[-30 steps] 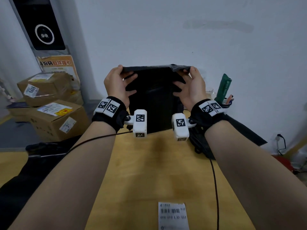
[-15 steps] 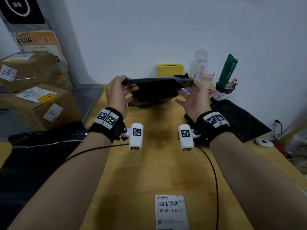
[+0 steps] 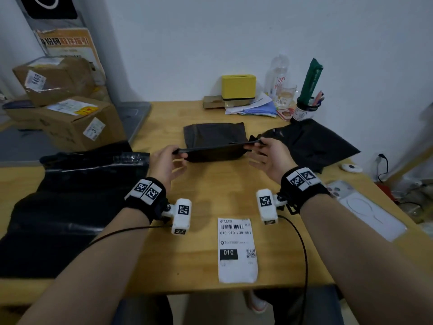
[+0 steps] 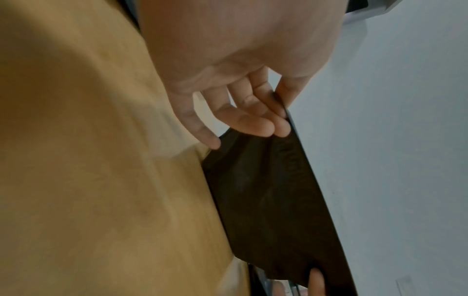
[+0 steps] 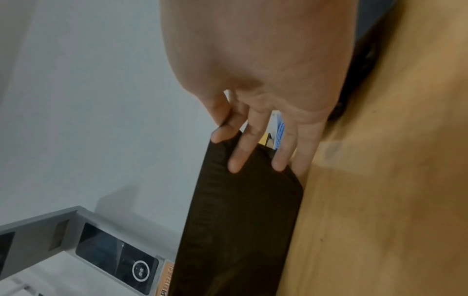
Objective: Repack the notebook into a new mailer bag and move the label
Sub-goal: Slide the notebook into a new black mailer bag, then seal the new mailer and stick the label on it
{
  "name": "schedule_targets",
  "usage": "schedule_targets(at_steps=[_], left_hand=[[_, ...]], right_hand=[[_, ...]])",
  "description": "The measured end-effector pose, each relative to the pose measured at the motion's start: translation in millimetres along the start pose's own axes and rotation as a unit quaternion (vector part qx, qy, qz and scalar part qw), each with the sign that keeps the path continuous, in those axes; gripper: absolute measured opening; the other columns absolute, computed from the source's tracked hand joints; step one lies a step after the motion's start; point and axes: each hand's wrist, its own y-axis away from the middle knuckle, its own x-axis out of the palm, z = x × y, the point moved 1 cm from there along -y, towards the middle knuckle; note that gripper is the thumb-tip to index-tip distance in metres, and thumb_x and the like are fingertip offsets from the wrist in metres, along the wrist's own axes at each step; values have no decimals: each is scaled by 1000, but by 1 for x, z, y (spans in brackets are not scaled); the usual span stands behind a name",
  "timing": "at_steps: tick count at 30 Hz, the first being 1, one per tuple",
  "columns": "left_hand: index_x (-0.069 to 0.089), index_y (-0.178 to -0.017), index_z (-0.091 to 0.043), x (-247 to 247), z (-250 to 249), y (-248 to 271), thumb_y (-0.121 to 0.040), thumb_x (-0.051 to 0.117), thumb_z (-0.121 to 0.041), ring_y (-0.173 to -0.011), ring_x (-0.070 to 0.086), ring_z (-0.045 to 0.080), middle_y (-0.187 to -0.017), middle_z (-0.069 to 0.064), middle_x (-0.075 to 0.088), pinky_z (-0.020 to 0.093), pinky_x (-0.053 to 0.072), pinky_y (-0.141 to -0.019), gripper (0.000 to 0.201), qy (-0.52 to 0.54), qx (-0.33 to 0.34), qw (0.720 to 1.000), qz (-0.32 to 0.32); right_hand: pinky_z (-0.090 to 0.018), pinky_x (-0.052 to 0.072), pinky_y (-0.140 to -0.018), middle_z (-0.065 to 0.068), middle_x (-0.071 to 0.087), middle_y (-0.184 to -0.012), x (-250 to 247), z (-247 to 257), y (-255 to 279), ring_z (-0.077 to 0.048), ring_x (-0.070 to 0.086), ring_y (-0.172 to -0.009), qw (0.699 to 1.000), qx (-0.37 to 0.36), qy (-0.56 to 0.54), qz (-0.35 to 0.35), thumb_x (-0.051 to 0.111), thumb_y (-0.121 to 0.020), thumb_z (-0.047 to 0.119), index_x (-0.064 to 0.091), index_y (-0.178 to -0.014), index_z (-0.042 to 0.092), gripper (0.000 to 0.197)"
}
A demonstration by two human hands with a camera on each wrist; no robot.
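A black mailer bag (image 3: 214,139) lies on the wooden table (image 3: 206,261) with its near flap lifted. My left hand (image 3: 166,160) pinches the flap's left end between thumb and fingers, as the left wrist view shows at the bag (image 4: 273,196). My right hand (image 3: 267,156) pinches the right end, where the bag (image 5: 240,220) hangs below the fingers (image 5: 236,158). A white shipping label (image 3: 236,249) lies flat near the table's front edge. The notebook itself is hidden; I cannot tell whether it is inside the bag.
More black mailer bags lie at the left (image 3: 70,207) and back right (image 3: 311,141). A yellow box (image 3: 238,86), bottle, glass and pen cup (image 3: 304,111) stand along the wall. Cardboard parcels (image 3: 70,118) stack at left. A phone on a white sheet (image 3: 365,207) lies right.
Both hands have brought the black bag down from upright in the air to lie on the table. They still hold its near edge.
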Motion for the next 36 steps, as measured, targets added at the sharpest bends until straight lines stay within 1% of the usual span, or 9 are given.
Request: schedule_targets(at_steps=[3, 7, 9, 16, 21, 24, 27, 32, 36], left_hand=[[61, -85, -9, -8, 7, 14, -95, 58, -19, -55, 55, 18, -65, 4, 60, 38, 54, -68, 13, -36, -33, 999, 7], [61, -84, -6, -20, 14, 21, -94, 59, -15, -60, 56, 21, -69, 7, 61, 43, 58, -76, 13, -95, -62, 994, 2], [61, -89, -6, -25, 17, 24, -93, 60, -16, -57, 57, 21, -72, 7, 64, 43, 59, -72, 11, -128, -82, 988, 9], [59, -86, -8, -38, 22, 40, -91, 63, -13, -55, 61, 20, -81, 11, 71, 33, 61, -55, 9, -218, -136, 965, 48], [65, -110, -4, -47, 18, 46, -91, 68, -18, -69, 70, 21, -93, 9, 78, 33, 61, -61, 23, -284, -174, 938, 94], [65, -114, -6, -49, 17, 46, -92, 69, -20, -70, 71, 20, -93, 8, 78, 33, 62, -61, 26, -274, -170, 942, 96], [65, -114, -7, -49, 18, 46, -92, 68, -21, -67, 70, 18, -93, 7, 78, 32, 62, -60, 26, -266, -160, 946, 95], [69, -110, -8, -48, 19, 41, -92, 70, -19, -63, 68, 16, -96, 7, 77, 29, 60, -58, 21, -243, -130, 957, 90], [70, -105, -9, -45, 22, 38, -89, 73, -18, -63, 67, 13, -92, 6, 75, 27, 59, -57, 18, -224, -96, 964, 109]], right_hand=[[-50, 55, -94, -9, 78, -94, -6, -7, 14, -33, 68, -97, 999, 31, 2, -10, 47, -102, 27, 54, -84, 15, 23], [-36, 56, -72, -8, 74, -84, -18, -9, 32, -31, 68, -79, 991, 91, 97, 0, 49, -94, 25, 51, -71, 17, 24], [-33, 53, -66, -6, 72, -76, -25, -11, 40, -28, 66, -69, 981, 126, 150, 4, 49, -93, 25, 50, -71, 17, 23], [-31, 55, -60, -3, 59, -56, -36, -11, 58, -25, 64, -58, 928, 167, 333, 7, 63, -89, 18, 47, -69, 17, 26], [-26, 44, -54, 1, 40, -47, -25, 5, 57, -19, 48, -44, 928, 114, 355, 5, 66, -89, 24, 40, -63, 22, 37], [-25, 39, -49, 0, 42, -49, -10, 16, 56, -19, 45, -44, 941, 78, 328, 23, 64, -93, 29, 45, -62, 22, 37], [-25, 46, -50, -3, 57, -58, 9, 23, 58, -18, 56, -47, 948, 57, 307, 62, 62, -97, 32, 62, -73, 17, 29], [-33, 58, -64, -7, 72, -78, 36, 19, 50, -22, 68, -63, 952, 71, 267, 133, 63, -98, 33, 73, -98, 10, 25], [-38, 61, -71, -11, 78, -100, 60, 2, 45, -25, 72, -76, 942, 71, 270, 185, 68, -96, 28, 73, -107, 5, 26]])
